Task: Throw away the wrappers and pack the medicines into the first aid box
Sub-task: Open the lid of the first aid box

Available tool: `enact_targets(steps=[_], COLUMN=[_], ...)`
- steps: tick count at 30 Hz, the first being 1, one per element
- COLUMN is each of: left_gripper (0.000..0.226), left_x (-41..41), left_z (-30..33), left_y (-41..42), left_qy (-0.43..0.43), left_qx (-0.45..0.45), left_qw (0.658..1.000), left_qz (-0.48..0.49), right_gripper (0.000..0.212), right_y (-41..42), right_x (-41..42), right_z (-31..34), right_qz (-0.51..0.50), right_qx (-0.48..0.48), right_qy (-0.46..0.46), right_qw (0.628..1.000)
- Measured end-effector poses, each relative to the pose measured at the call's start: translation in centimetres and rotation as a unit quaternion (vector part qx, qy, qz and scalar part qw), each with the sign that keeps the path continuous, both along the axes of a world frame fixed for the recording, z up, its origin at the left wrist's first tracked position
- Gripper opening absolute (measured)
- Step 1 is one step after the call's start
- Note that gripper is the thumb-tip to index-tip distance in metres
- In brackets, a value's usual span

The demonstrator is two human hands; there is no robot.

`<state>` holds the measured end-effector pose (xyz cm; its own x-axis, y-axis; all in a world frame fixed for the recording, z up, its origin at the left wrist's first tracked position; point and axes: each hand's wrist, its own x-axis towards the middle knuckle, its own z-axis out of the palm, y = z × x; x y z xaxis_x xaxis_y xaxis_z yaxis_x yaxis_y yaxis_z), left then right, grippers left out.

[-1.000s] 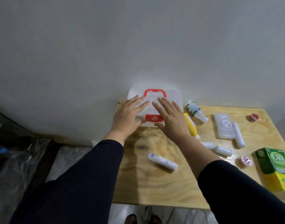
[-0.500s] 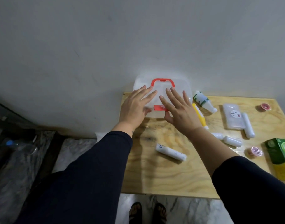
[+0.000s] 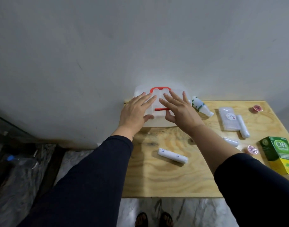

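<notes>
Both hands lie flat on the first aid box [image 3: 161, 97], a translucent white plastic case with rounded corners, a red handle [image 3: 160, 89] at its far edge and a red latch [image 3: 210, 109] on its front. I see the left hand [image 3: 134, 112] spread over the left half of the lid, fingers straight, thumb reaching under the front lip. The right hand [image 3: 179, 110] covers the right half the same way, fingers splayed, thumb curled toward the latch; neither grip is wrapped round anything. The box sits at the far left corner of the counter [image 3: 165, 181], pale plywood with a swirling grain, against a grey wall.

Near the front lies a white cylindrical tube [image 3: 172, 155] with small blue print. Just right of the box a white bottle [image 3: 201, 107] with a green label lies on its side. Further right is a flat clear plastic pack [image 3: 228, 118] with a round sticker, a white tube [image 3: 243, 126] touching its right edge. A second short white tube [image 3: 230, 142] rests beside my right forearm. Two crumpled pink wrappers [image 3: 252, 149] [image 3: 257, 108] and a glossy green and yellow carton [image 3: 279, 153] sit toward the right edge.
</notes>
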<state>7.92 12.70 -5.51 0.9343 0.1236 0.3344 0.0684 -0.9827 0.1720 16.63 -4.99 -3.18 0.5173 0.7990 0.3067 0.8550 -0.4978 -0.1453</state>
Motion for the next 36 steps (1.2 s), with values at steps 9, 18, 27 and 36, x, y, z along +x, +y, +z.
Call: enact_targets(steps=[9,18,27,36], left_gripper=[0.054,0.04,0.043,0.047], left_x=[1.4,4.8,7.5,8.7], left_z=[4.5,6.6,7.6,8.2], left_y=[1.7,3.0,2.5,2.6], left_qy=[-0.003,-0.041,-0.065,-0.04], left_qx=[-0.06,-0.075,-0.07,-0.067], left_qw=[0.998,0.996,0.993,0.994], left_qz=[-0.022,-0.002,0.07,0.082], right_gripper=[0.09,0.079,0.09,0.089], right_y=[-1.3,-1.3,-1.8,-2.8], right_x=[1.6,1.4,1.2,-0.7], right_z=[0.6,-2.5,-3.4,-3.5], right_qz=[-0.228,-0.27,-0.287,-0.291], right_qx=[0.096,0.148,0.109,0.131], right_qy=[0.075,0.359,0.379,0.366], right_qw=[0.966,0.881,0.873,0.874])
